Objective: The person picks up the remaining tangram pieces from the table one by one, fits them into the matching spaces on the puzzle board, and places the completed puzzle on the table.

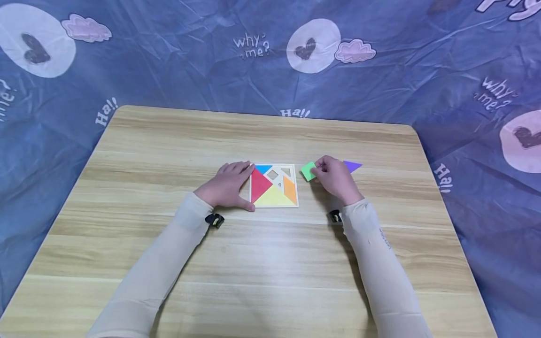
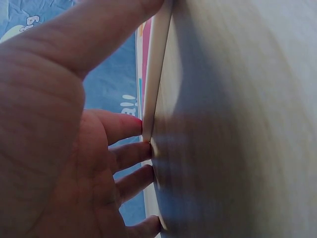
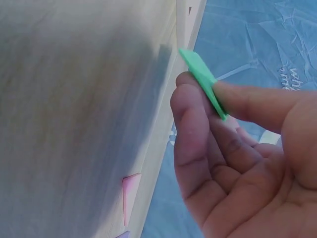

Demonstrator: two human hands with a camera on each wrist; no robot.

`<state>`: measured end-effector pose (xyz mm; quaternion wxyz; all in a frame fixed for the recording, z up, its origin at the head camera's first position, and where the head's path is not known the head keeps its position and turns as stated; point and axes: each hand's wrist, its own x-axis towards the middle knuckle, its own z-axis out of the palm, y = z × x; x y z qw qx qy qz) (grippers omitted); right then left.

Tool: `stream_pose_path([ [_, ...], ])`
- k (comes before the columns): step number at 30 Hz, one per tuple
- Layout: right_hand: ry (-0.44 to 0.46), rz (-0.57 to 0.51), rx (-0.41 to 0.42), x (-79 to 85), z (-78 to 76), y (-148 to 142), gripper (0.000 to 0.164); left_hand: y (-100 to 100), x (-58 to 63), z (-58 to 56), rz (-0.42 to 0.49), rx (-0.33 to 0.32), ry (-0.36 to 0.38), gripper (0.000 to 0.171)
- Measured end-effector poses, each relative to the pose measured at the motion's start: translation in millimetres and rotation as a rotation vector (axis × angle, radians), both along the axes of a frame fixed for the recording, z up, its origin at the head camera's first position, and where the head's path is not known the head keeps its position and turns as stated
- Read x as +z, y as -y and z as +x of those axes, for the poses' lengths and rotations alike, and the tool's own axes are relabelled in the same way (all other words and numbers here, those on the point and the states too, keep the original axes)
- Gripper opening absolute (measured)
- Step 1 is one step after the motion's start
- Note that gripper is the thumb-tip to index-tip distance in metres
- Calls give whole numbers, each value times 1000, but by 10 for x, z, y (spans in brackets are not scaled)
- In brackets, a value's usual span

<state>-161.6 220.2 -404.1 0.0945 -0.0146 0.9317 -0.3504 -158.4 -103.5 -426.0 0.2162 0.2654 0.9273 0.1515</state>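
Observation:
A square white-framed tangram board [image 1: 274, 206] lies on the table with red [image 1: 259, 185], yellow [image 1: 274, 198], orange [image 1: 289, 189] and blue [image 1: 263, 168] pieces in it. Its upper right part shows bare recesses with cut-out holes. My left hand [image 1: 228, 185] rests at the board's left side, thumb by the near corner; in the left wrist view its fingertips [image 2: 148, 148] touch the board's edge. Just right of the board, my right hand [image 1: 336, 178] pinches a green square tile [image 3: 200, 74] between thumb and fingers, tilted above the table.
A purple triangle [image 1: 351, 166] lies beyond my right hand. The right wrist view also shows a pink triangle [image 3: 130, 191] on the table, hidden by the hand in the head view. Blue printed cloth [image 1: 203, 61] hangs behind the wooden table [image 1: 262, 272].

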Motion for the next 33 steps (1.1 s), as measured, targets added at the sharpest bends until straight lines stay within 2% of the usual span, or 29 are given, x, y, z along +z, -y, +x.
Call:
stream_pose_path([
  [7, -33, -28, -4, -18, -6, -7, 26, 14, 1, 6, 8, -6, -17, 126],
  [13, -75, -31, -10, -26, -12, -11, 30, 15, 17, 9, 8, 1, 0, 126],
  [22, -89, -127, -107, -8, -21, 43, 18, 8, 17, -3, 8, 3, 4, 126],
  [28, -56, -177, -105, -37, -27, 47, 19, 12, 12, -20, 6, 11, 11, 126],
  [33, -81, -194, -81, -50, -41, 84, 19, 25, 14, -32, 9, 19, 17, 126],
])
